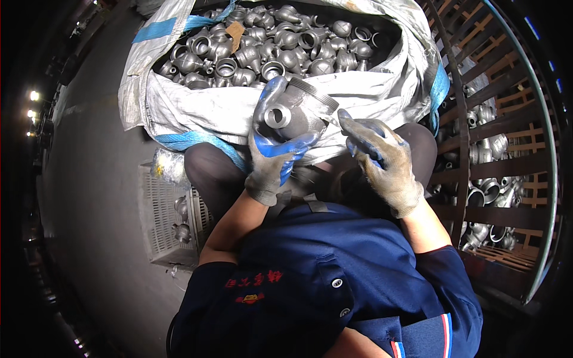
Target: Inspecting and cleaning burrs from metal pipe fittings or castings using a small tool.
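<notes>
My left hand (270, 149), in a grey glove with a blue coated palm, grips a grey metal pipe fitting (301, 107). The fitting has a round body, a wide threaded mouth tilted up and to the right, and a small round port facing me. Just to its right is my right hand (382, 152) in a similar, soiled glove. Its fingers are loosely bent and apart, with nothing visible in them. Beyond both hands, a big white woven sack (197, 110) with blue straps stands open, filled with many similar metal fittings (286, 40).
A piece of brown cardboard (235, 34) lies on the fittings. On the right stands a slatted metal cage (462, 137) holding more castings. At my left, a grey plastic crate (173, 227) carries a few fittings, beside a clear plastic bag (170, 166). Grey floor (89, 197) stretches left.
</notes>
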Available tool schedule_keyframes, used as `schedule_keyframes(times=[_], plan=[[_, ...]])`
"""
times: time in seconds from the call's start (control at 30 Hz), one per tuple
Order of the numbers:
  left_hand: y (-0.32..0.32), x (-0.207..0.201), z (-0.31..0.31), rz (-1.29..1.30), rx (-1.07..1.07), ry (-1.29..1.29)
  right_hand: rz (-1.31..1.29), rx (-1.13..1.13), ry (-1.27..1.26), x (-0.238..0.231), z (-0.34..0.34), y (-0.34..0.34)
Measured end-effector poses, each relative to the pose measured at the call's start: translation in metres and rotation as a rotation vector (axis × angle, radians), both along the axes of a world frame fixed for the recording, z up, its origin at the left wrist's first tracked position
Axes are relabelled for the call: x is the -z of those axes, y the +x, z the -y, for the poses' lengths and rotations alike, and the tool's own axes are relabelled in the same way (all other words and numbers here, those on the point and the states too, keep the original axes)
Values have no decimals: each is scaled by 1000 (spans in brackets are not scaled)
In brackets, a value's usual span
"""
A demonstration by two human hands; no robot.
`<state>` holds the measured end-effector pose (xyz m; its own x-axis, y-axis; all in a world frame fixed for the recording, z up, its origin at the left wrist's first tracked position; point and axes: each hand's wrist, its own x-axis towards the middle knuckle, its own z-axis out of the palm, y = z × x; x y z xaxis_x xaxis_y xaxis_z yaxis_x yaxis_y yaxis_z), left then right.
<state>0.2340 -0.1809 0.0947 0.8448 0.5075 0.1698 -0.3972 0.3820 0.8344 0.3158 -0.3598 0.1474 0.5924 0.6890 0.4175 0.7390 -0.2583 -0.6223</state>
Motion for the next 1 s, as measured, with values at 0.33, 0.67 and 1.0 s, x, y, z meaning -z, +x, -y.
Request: schedule_keyframes(times=[0.33,0.67,1.0], plan=[[0,-3,-2,-3,6,27,12,-15,-94,-6,8,1],[4,-10,-3,-7,36,189,-1183,-125,149,-12,16,5],[3,-11,-1,-20,24,206,-1226,-237,154,-10,20,11]])
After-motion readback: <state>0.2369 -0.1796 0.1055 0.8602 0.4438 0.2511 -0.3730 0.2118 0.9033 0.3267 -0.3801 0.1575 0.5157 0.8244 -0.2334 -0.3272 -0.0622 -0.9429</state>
